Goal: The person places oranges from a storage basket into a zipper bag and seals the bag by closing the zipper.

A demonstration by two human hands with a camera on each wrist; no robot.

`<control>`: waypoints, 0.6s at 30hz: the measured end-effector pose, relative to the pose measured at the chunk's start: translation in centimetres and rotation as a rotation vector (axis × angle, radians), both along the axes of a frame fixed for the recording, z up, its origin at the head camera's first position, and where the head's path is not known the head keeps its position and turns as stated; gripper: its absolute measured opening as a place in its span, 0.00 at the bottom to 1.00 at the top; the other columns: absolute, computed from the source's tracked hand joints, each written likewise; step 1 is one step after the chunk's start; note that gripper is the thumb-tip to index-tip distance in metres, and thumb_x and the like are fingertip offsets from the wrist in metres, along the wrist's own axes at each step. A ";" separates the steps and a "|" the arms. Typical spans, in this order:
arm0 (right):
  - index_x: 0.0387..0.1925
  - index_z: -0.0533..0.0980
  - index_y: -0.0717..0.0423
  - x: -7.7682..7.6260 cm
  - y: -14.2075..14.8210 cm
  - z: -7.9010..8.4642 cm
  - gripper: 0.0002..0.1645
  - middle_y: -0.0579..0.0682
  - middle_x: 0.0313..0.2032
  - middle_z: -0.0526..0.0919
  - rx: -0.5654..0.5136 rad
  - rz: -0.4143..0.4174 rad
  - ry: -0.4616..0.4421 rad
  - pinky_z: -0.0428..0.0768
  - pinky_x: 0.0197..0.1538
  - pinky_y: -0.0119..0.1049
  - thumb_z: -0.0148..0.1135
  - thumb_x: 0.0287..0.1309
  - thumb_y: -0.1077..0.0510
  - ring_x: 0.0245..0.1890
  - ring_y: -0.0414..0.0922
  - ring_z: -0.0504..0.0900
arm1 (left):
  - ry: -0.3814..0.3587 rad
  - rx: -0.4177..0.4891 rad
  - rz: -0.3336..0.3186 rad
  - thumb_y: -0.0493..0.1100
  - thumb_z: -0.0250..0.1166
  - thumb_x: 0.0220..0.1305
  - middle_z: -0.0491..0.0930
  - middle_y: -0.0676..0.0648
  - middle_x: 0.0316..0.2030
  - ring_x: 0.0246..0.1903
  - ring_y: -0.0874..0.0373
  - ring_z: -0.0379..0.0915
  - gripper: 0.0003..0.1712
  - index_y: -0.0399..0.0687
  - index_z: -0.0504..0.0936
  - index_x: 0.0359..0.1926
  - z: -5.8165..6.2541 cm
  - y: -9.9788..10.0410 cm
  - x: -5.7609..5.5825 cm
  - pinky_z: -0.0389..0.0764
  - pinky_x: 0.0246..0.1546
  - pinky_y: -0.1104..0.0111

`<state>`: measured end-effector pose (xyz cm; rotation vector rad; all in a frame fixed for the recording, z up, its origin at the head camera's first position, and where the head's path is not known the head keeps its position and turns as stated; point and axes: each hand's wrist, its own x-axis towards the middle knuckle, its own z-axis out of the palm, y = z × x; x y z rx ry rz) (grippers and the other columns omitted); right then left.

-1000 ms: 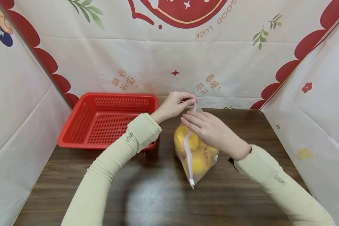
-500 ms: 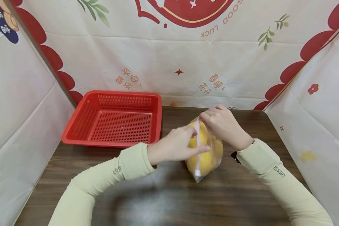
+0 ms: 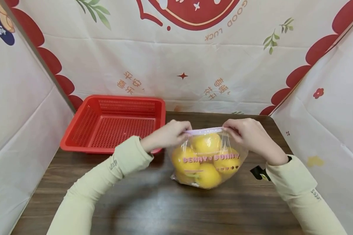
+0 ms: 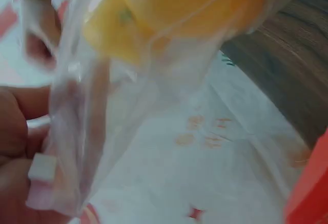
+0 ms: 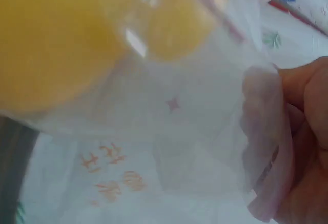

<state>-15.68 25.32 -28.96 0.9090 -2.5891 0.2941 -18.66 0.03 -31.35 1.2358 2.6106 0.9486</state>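
A clear zip bag (image 3: 207,131) with a pale pink zip strip and pink "BERRY BUNNY" lettering is held upright between both hands. Inside it lie several round yellow fruits (image 3: 209,176); one in the left wrist view shows a green stem spot. My left hand (image 3: 172,133) pinches the left top corner, close beside the white zip slider (image 4: 42,167). At the opposite corner, my right hand (image 3: 248,137) pinches the strip between thumb and fingers. The right wrist view shows these fingers partly through the film. The zip strip is drawn straight between the hands.
A red plastic basket (image 3: 67,143) with perforated walls stands left of the bag, its right rim near the left hand. The brown wooden table (image 3: 153,209) runs beneath everything. White printed cloth (image 3: 153,58) walls in the back and both sides.
The bag has turned so its printed face and fruits face me, with the zip strip now running side to side. The left hand has gone from loose fingers to pinching a corner; the right hand shifted right.
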 end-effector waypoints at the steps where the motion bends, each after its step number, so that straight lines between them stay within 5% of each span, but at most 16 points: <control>1: 0.26 0.79 0.52 -0.5 0.1 -0.1 0.02 0.42 0.19 0.78 -0.015 -0.002 -0.047 0.66 0.20 0.32 0.64 0.50 0.62 0.15 0.35 0.66 | -0.035 -0.017 -0.008 0.38 0.58 0.61 0.78 0.49 0.24 0.21 0.62 0.69 0.04 0.41 0.76 0.31 0.2 0.0 -0.8 0.70 0.22 0.76; 7: 0.27 0.79 0.56 -4.5 1.1 -2.8 0.05 0.42 0.15 0.72 -0.112 -0.017 -0.242 0.66 0.22 0.31 0.58 0.56 0.62 0.14 0.35 0.64 | -0.198 -0.141 -0.005 0.39 0.58 0.61 0.77 0.49 0.25 0.22 0.63 0.67 0.06 0.39 0.77 0.34 -0.9 1.0 -5.5 0.70 0.25 0.75; 12: 0.28 0.80 0.59 -8.3 1.3 -3.7 0.09 0.45 0.15 0.73 -0.153 -0.077 -0.348 0.66 0.23 0.34 0.56 0.58 0.60 0.14 0.38 0.65 | -0.266 -0.144 0.066 0.39 0.57 0.62 0.78 0.46 0.28 0.25 0.61 0.70 0.08 0.37 0.78 0.35 -1.3 1.7 -9.0 0.73 0.30 0.72; 18: 0.33 0.79 0.57 -12.1 1.0 -4.5 0.11 0.49 0.21 0.78 -0.060 -0.202 -0.480 0.70 0.27 0.38 0.52 0.60 0.56 0.20 0.43 0.72 | -0.277 -0.154 0.150 0.39 0.57 0.62 0.76 0.46 0.25 0.27 0.58 0.68 0.09 0.37 0.79 0.34 -2.5 2.3 -11.9 0.71 0.30 0.72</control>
